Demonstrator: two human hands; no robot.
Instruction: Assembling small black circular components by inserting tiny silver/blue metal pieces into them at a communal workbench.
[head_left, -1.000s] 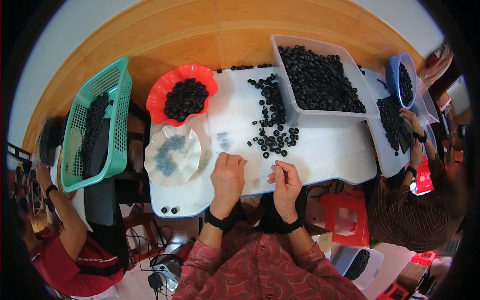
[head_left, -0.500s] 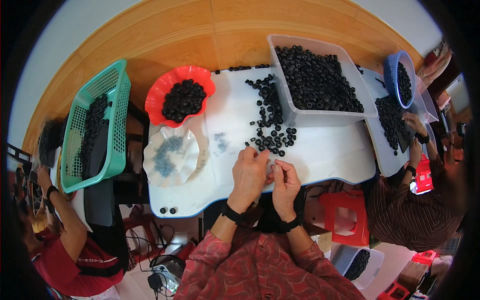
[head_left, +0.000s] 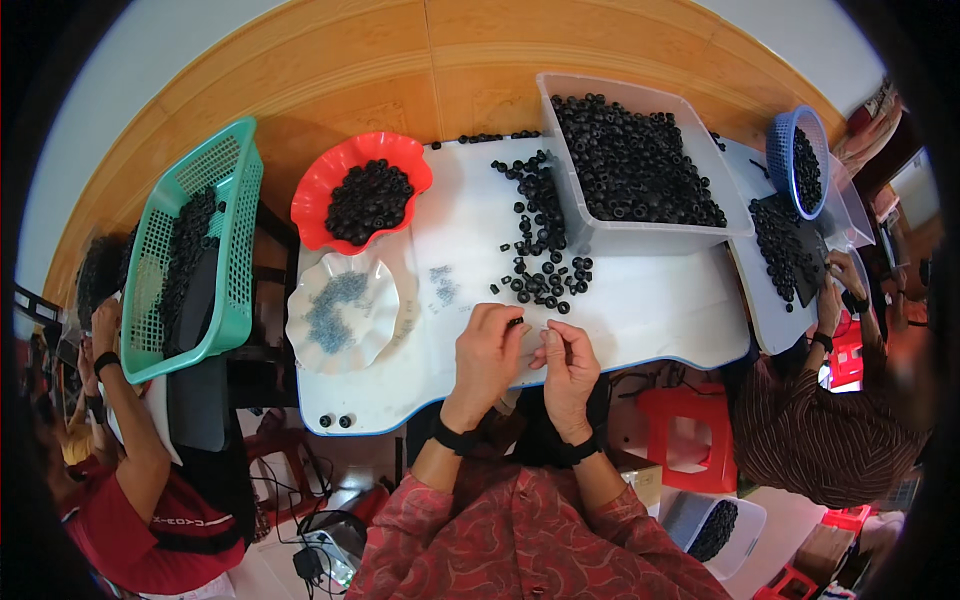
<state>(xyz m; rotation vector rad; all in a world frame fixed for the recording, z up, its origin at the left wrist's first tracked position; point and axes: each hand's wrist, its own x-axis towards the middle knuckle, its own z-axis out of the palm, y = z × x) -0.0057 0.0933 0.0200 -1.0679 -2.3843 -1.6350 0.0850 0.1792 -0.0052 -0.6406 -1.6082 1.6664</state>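
Note:
My left hand [head_left: 482, 365] is closed in a pinch on a small black round part [head_left: 515, 322], which shows at its fingertips. Close beside it, my right hand [head_left: 568, 385] has thumb and forefinger pressed together; whatever they grip is too small to make out. Both hands are over the near edge of the white table [head_left: 650, 320]. Just beyond them lies a loose heap of black ring-like parts [head_left: 545, 285]. To their left, a little patch of tiny bluish-grey pieces [head_left: 444, 285] rests on the tabletop.
A white wavy-rimmed plate [head_left: 378, 335] holds tiny bluish-grey pieces. Behind it stands a red bowl [head_left: 308, 190] of black parts. A large translucent bin [head_left: 650, 238] of black parts stands back right. Green basket [head_left: 240, 270] at left. Co-workers sit at both sides.
My left hand has drawn back slightly from the heap toward me, and a black part now shows in its fingers. My right hand has stayed nearly still.

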